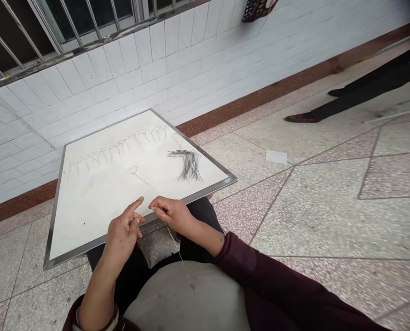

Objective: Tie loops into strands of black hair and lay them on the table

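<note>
On the metal-edged white board [97, 202] there lie a row of looped strands [118, 148], one separate looped strand [142, 179] and a dark strand bundle [190, 166].

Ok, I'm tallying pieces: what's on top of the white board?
A row of looped strands, a single loop near the middle, and a bundle of dark strands at right. The left hand and right hand cover part of the near side; anything there is hidden.

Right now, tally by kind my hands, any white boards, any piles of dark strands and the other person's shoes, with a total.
Hands, left hand and right hand: 2
White board: 1
Dark strand pile: 1
Shoes: 2
Total: 6
</note>
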The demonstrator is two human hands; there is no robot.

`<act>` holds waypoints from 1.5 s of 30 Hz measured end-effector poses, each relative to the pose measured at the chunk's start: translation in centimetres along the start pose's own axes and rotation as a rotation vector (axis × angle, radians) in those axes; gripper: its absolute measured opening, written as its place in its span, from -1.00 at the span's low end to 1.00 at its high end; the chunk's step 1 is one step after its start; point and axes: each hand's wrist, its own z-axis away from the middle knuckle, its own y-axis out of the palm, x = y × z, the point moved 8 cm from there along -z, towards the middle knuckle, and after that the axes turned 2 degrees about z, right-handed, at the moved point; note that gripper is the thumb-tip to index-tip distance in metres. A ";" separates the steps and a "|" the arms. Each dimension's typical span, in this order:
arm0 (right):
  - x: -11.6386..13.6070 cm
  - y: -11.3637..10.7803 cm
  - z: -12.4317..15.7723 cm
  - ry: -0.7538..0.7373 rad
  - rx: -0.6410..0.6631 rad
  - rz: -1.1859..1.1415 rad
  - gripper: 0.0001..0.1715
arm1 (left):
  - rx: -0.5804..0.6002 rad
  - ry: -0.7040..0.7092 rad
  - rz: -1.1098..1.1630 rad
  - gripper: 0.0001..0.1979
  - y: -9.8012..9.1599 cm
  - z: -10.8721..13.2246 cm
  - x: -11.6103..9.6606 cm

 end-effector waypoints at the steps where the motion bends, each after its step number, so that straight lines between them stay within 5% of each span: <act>1: 0.0 0.0 0.0 0.000 -0.003 0.000 -0.81 | -0.008 -0.001 -0.002 -0.50 -0.1 0.0 0.1; 15: -0.1 1.1 0.0 -0.059 0.076 -0.068 -0.75 | -0.051 0.084 -0.111 -0.47 0.6 0.3 -0.3; 26: 0.2 0.2 0.0 -0.011 -0.031 -0.016 -0.78 | -0.083 0.053 -0.167 -0.45 -0.1 0.5 -0.5; 33: -0.6 -0.8 -0.2 0.052 -0.116 -0.014 -0.75 | -0.225 0.005 -0.146 -0.50 -2.6 1.2 0.7; 39: -1.8 -2.9 -0.4 0.101 -0.232 0.013 -0.75 | -0.582 -0.054 -0.108 -0.53 -7.0 2.7 1.8; 41: -1.4 -2.7 -0.3 0.082 -0.212 0.019 -0.75 | -0.585 -0.007 -0.131 -0.51 -6.7 2.8 1.1; 45: 0.1 -1.4 0.0 0.024 -0.162 0.003 -0.76 | -0.400 0.151 -0.217 -0.45 -3.2 1.8 -0.9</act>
